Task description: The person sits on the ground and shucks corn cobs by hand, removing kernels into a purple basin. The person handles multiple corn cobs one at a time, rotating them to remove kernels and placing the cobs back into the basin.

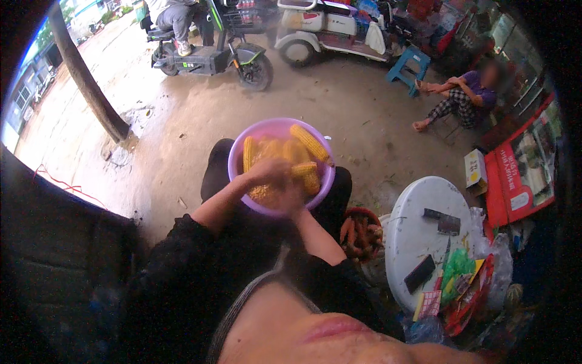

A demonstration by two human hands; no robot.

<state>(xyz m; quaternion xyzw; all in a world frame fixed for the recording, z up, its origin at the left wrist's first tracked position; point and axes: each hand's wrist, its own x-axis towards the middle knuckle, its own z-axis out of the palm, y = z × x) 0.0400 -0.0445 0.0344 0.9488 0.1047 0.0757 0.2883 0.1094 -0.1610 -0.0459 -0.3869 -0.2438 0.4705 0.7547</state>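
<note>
A pink-purple plastic basin (233, 170) rests on my lap between my dark-clad knees. Several ears of yellow corn (311, 144) lie in it, with loose kernels (259, 192) at the near left. My left hand (269, 174) reaches over the basin from the left, its fingers bent inward. Close against it, my right hand (291, 194) comes in from the near side. Both are blurred by motion. One ear of corn (303, 169) shows just right of my left hand; whether either hand grips it is hidden.
Right of my knee stands a red container (379, 223) of reddish-brown stripped corncobs (359, 234). Beyond it is a round white table (411, 227) bearing a dark phone-like slab (419, 273) and plastic bags. A person (468, 93) sits near a blue stool (409, 66); an electric scooter (204, 61) stands ahead.
</note>
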